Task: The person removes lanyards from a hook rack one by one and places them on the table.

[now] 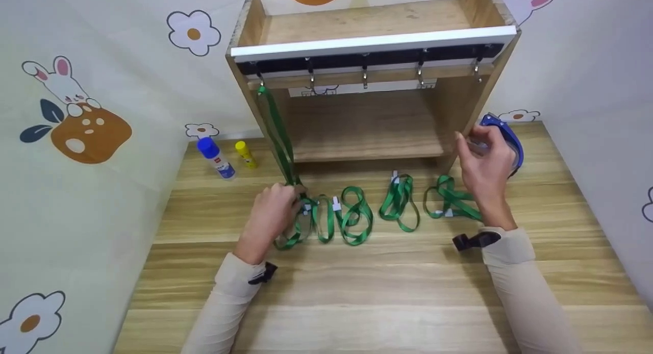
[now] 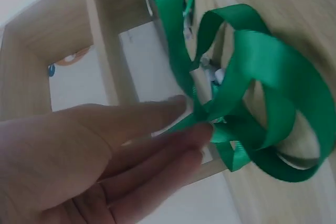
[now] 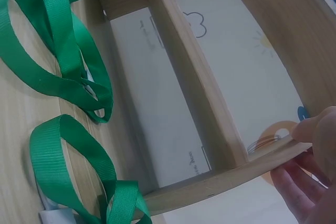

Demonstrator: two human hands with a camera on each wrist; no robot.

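A green lanyard (image 1: 275,124) hangs from the leftmost hook of a wooden shelf (image 1: 357,124). At its lower end, my left hand (image 1: 275,206) pinches the ribbon (image 2: 173,40) between thumb and fingertips. Looped green ribbon (image 2: 283,77) with a small clip lies just beyond those fingertips in the left wrist view. My right hand (image 1: 487,157) grips the front edge of the shelf's right side panel (image 3: 268,163), thumb on one face and fingers on the other. More coiled green lanyards (image 1: 357,216) with white clips lie along the table before the shelf.
Several metal hooks (image 1: 365,78) line the dark strip under the white front rail. Left of the shelf stand a blue-capped glue bottle (image 1: 217,159) and a yellow glue stick (image 1: 246,155). A blue object (image 1: 510,140) stands behind my right hand. Patterned cloth (image 1: 102,216) encloses the wooden table.
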